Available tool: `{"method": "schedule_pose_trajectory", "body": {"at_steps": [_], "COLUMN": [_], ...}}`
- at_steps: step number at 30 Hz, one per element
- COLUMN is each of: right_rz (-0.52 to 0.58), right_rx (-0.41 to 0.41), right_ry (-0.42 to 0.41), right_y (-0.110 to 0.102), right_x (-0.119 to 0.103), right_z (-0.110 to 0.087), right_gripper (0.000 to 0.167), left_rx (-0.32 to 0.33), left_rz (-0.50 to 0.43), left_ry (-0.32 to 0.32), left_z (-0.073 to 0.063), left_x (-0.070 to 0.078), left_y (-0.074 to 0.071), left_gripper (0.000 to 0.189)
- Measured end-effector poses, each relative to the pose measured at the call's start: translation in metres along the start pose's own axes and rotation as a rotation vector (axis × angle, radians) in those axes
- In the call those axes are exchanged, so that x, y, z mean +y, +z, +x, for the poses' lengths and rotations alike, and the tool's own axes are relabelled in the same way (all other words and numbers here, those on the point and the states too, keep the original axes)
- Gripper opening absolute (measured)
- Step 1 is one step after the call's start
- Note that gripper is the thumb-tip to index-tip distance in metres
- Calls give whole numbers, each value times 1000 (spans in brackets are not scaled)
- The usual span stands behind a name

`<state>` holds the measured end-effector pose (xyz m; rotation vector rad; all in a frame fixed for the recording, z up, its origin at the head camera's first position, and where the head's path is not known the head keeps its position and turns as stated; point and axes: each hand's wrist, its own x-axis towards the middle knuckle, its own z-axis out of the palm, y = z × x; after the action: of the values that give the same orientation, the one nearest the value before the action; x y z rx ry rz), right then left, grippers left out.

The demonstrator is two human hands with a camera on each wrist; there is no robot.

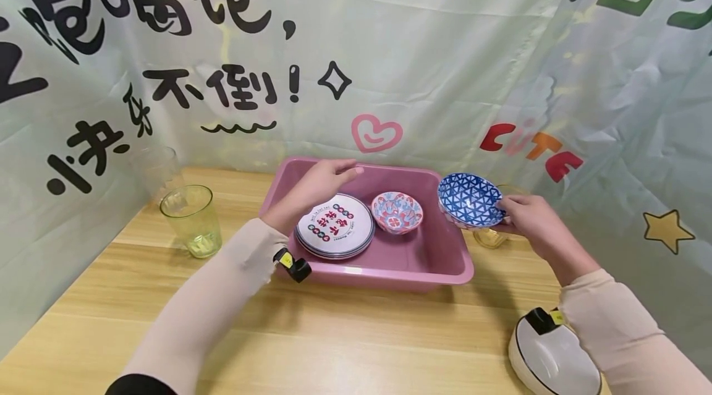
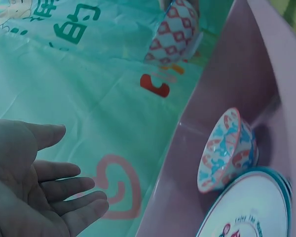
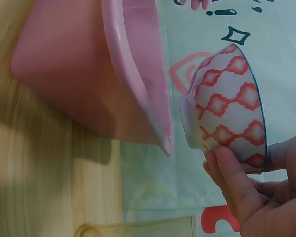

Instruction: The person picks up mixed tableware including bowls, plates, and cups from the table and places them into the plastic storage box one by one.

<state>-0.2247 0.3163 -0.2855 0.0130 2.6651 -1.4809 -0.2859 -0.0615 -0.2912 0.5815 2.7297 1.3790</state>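
My right hand [image 1: 531, 219] pinches the rim of a bowl [image 1: 470, 200], thumb at the rim and fingers beneath. The inside of this bowl has blue triangles; its outside shows red diamonds in the right wrist view. It is held up at the right end of a pink plastic basin [image 1: 439, 253], tilted a little. Over the basin's left part hangs my left hand [image 1: 319, 183], fingers extended and holding nothing. Below it in the basin lies a stack of white plates [image 1: 335, 225] with red lettering. Beside the stack sits a pink-and-blue patterned bowl [image 1: 397, 212].
A yellow-green glass [image 1: 191, 222] stands left of the basin, with a clear glass [image 1: 158, 172] behind it. Another amber-tinted glass [image 1: 489, 238] is partly hidden behind the held bowl. A white dark-rimmed dish [image 1: 550, 358] sits at front right, partly under my forearm. Printed cloth hangs behind the table.
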Motion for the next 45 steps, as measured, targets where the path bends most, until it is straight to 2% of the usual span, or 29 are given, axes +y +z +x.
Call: {"method": "schedule_pose_trajectory", "body": {"at_steps": [6,14,18,23,27,32,37,45], "right_rz": [22,72,76,78,97,113,139,181], "right_rx": [10,-2,-10,-12,-17,-21,-23,-1], "right_ry": [5,44,46,62,85,97,110,117], "right_y": [10,22,29,39,46,53,58,62], "right_x": [-6,-16,-21,-25,-27,-29,-30,-31], "right_z": [8,17,21,28,34,41,49,59], "right_gripper": [46,50,49,47,47,47,46,42], "left_rx": [-27,-131,-178,-221,-234,-230,-219,-182], "left_rz": [-107,-387,-471,-521,-517,-545,-616,-655], "left_ry": [-16,-154,-192,-211,-205,-208,-220,-243], "left_z": [13,30,36,44,49,52,58,69], "left_x": [8,17,19,18,18,18,15,14], "left_y": [12,30,37,46,54,64,72,76], "left_gripper": [54,61,65,67,66,60,52,49]}}
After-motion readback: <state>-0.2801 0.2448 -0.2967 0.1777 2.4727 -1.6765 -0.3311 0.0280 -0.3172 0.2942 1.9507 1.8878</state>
